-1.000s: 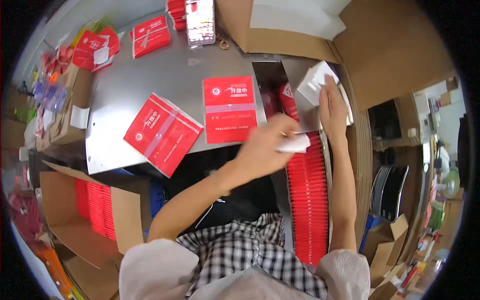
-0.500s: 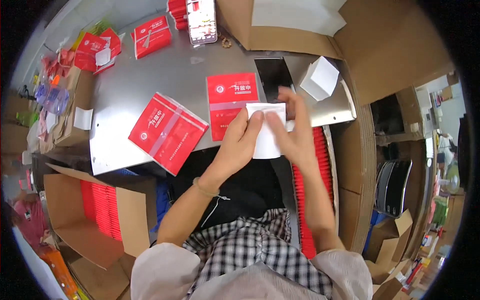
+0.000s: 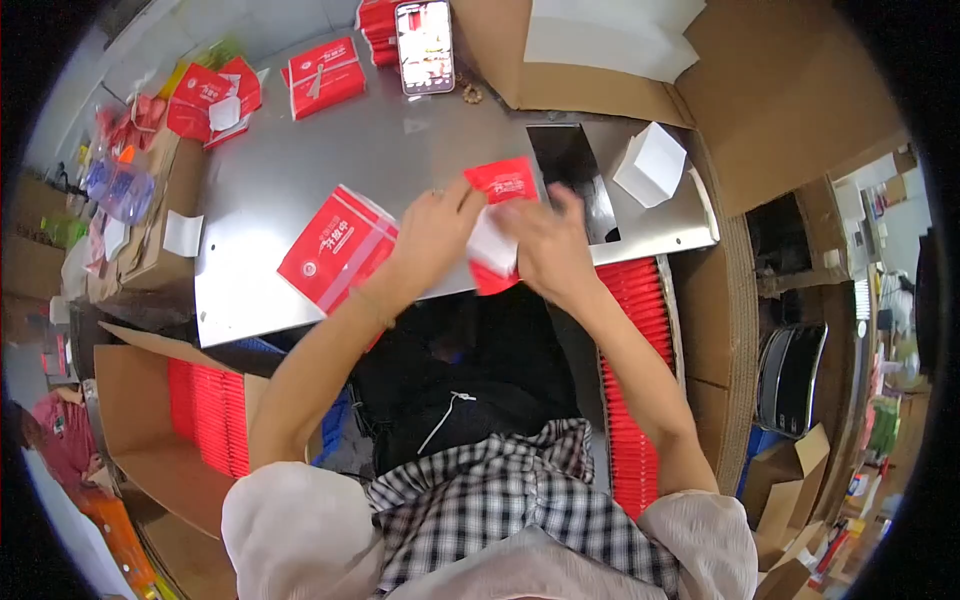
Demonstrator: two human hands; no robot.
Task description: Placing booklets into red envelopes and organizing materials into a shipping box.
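Observation:
A red flat packet point(image 3: 508, 176) lies at the front edge of the metal table, with a folded white paper point(image 3: 488, 248) against its face. My left hand point(image 3: 436, 235) is at the packet's left side, fingers closed on its upper left edge. Over the packet's right side, my right hand point(image 3: 552, 250) has its fingers bent onto the white paper and its thumb raised; motion smears the fingertips. A second red packet point(image 3: 335, 245) with a pale band lies left of my hands, partly covered by my left forearm.
Upright red packets point(image 3: 632, 400) fill a box below the table at right; an open carton point(image 3: 150, 420) at left holds more. A white box point(image 3: 650, 165) stands beside a dark opening point(image 3: 572, 165). A lit phone point(image 3: 425, 45) and banded red bundle point(image 3: 325, 78) are at the back.
The white paper, held up between both hands before, has come left onto the red packet. My left hand has moved left to the packet's edge; my right hand has shifted slightly left and down.

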